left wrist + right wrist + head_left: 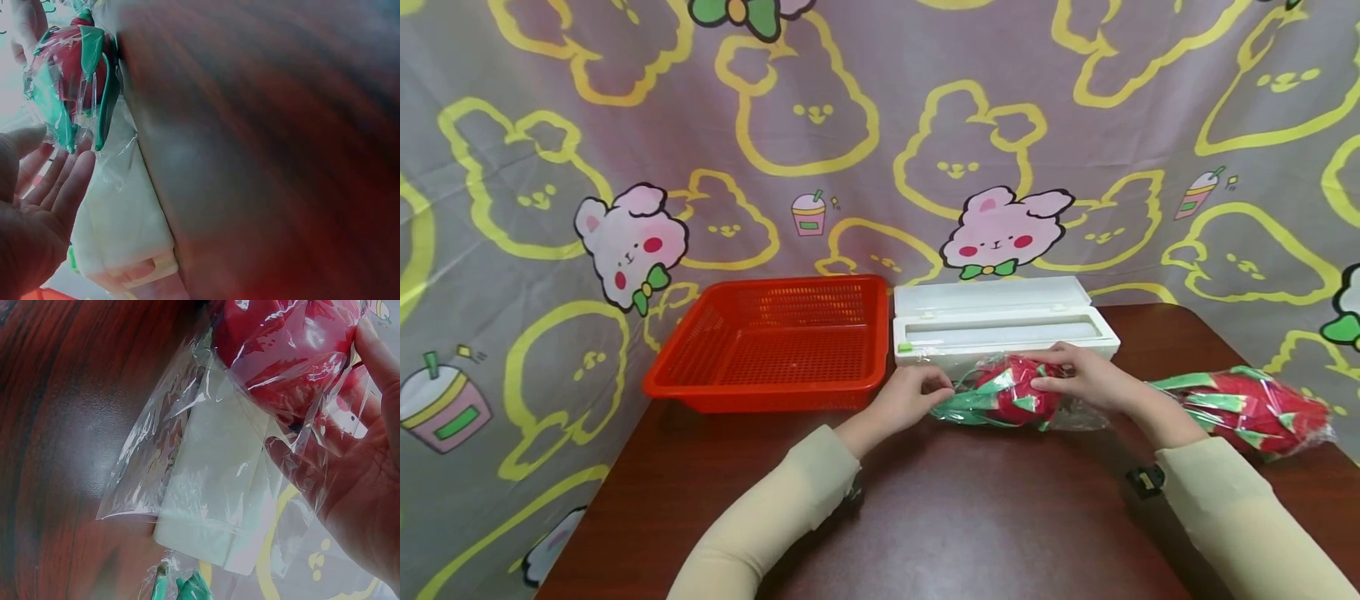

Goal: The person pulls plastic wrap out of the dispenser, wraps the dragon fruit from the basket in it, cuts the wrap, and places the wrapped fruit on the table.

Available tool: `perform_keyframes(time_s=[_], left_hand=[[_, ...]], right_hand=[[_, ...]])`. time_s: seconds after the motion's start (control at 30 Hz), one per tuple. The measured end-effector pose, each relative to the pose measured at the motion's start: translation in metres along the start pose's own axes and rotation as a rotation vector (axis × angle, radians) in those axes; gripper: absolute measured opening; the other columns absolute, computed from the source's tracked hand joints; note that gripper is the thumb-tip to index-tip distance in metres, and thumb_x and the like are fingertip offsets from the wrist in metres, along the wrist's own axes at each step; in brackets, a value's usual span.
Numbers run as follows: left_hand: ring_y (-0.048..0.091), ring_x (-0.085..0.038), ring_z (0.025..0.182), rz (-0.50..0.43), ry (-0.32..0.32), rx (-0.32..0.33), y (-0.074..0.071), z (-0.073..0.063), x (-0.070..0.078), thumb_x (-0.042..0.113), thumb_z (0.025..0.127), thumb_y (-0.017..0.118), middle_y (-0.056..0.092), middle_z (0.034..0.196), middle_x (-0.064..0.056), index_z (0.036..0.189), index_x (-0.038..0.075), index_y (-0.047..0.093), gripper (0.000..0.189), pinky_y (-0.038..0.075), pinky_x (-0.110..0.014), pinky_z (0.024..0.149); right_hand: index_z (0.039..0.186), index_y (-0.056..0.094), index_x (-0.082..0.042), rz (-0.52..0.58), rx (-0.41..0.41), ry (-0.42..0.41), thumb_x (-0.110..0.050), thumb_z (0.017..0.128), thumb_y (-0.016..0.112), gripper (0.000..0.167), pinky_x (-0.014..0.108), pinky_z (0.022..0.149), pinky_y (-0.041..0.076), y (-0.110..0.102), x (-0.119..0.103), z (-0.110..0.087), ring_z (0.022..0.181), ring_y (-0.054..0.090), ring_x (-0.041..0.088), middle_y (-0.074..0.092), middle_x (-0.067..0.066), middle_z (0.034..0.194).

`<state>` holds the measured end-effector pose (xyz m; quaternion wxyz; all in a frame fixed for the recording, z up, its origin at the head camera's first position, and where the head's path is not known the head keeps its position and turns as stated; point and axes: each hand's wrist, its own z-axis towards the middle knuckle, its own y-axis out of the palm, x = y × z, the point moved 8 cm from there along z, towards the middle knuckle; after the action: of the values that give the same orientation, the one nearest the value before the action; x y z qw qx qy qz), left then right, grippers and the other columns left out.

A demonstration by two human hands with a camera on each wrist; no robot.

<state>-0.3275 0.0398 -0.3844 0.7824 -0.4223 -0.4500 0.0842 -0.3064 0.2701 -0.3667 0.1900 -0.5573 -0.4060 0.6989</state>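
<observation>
A red dragon fruit (1017, 392) with green leaf tips lies inside clear plastic wrap (156, 450), in front of a white wrap box. My left hand (912, 398) is at its leafy end, thumb and fingertips on the plastic wrap around the leaf tips. From the other side, my right hand (1086, 379) holds the round red end through the wrap, thumb in front and fingers over the top. Loose wrap spreads past that end in the right wrist view. The left wrist view shows the left hand (44, 194) below the fruit's green tips (65, 122).
Behind the fruit stands the white wrap box (917, 329), lid raised, a roll inside. A red plastic basket (767, 398) sits to its left. Another wrapped dragon fruit (1247, 408) lies at the right of the brown table (985, 517). A patterned curtain (880, 100) hangs behind.
</observation>
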Motion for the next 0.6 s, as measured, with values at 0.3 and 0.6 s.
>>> perform_keyframes(time_s=[0.3,0.6], left_hand=[[0.058,-0.005,0.073,0.005,-0.034,0.008,0.0021,0.0067,-0.0045,0.016,0.090,0.071,0.065,0.077,0.008,0.086,0.012,0.073,0.005,0.048,-0.020,0.069],[0.058,-0.008,0.077,0.070,-0.129,-0.036,0.0030,0.0095,-0.0044,0.016,0.091,0.069,0.065,0.081,0.006,0.091,0.014,0.072,0.003,0.048,-0.023,0.072]], right_hand=[[0.135,0.058,-0.008,-0.046,0.015,-0.022,-0.036,0.084,0.075,0.061,0.035,0.071,0.051,-0.0026,-0.0044,0.0015,0.098,0.053,0.026,0.056,0.011,0.111],[0.135,0.058,-0.008,-0.055,0.005,0.008,-0.040,0.084,0.075,0.062,0.034,0.069,0.051,-0.0001,-0.0025,0.0029,0.097,0.053,0.026,0.056,0.011,0.110]])
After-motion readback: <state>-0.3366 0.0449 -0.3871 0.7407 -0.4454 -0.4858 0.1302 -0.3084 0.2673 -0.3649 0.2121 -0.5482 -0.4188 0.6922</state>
